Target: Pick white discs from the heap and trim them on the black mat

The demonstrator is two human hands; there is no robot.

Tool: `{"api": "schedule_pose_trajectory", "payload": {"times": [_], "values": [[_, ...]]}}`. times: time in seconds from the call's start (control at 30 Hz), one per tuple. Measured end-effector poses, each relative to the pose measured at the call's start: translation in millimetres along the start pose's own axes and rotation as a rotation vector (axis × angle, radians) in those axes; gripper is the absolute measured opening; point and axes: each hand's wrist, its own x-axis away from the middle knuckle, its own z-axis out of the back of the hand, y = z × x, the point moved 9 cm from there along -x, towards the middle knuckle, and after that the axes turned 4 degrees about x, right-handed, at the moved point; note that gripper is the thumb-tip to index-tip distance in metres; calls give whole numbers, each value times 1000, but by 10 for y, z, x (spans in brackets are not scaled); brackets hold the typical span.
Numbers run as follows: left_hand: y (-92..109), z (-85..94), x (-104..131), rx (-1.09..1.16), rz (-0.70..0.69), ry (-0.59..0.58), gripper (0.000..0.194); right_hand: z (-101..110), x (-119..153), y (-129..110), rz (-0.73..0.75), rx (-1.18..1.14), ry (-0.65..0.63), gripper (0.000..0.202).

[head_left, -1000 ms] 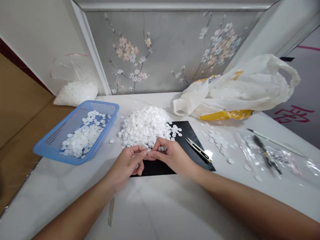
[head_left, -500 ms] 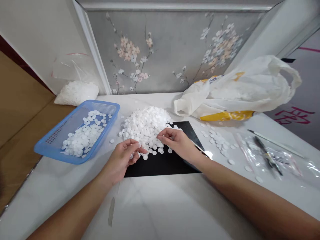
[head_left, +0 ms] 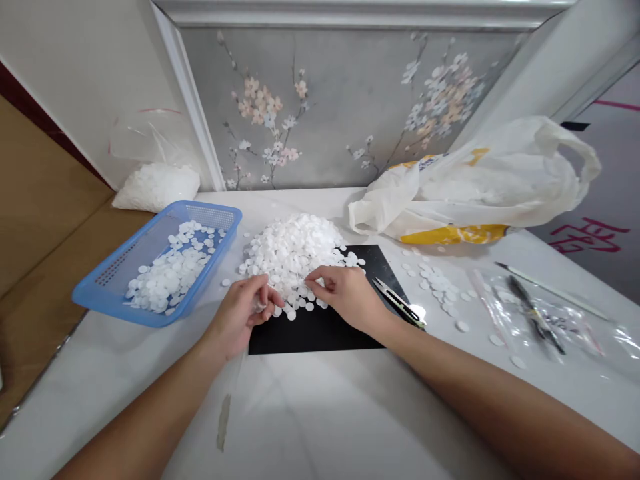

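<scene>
A large heap of small white round discs [head_left: 293,247] lies on and behind a black board [head_left: 315,333]. My left hand [head_left: 240,317] is at the heap's front left, fingers curled, with a whitish disc partly showing between them. My right hand [head_left: 345,293] hovers over the heap's front right, thumb and forefinger pinched together. Whatever is in that pinch is too small to make out. Thread snips [head_left: 400,303] rest on the board's right edge, beside my right wrist.
On the left stands a blue basket [head_left: 95,303] with more discs, a clear bag of white pieces [head_left: 157,187] behind it. A white plastic carrier bag [head_left: 475,187] lies at the back right. Loose discs [head_left: 440,283], a black pen [head_left: 535,313] and a pale stick [head_left: 555,290] lie right.
My right hand has moved slightly left and down, closer to my left hand, uncovering more of the snips. The left fingers have turned and curled a little more.
</scene>
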Motion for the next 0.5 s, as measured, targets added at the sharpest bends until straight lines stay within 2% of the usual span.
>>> {"api": "schedule_pose_trajectory", "payload": {"times": [0.1, 0.17, 0.23, 0.33, 0.5], "values": [[-61, -101, 30, -36, 22, -28, 30, -6, 2, 58, -109, -276, -29, 26], [-88, -166, 59, -52, 41, -49, 25, -94, 26, 77, -194, -551, -96, 30], [-110, -215, 83, -54, 66, -68, 28, -178, 54, 54, -239, -732, -155, 32], [-130, -244, 97, -16, 95, -90, 33, -202, 79, 24, -240, -788, -157, 30], [-193, -215, 72, 69, 143, -96, 25, -151, 88, -21, -179, -713, -117, 25]]}}
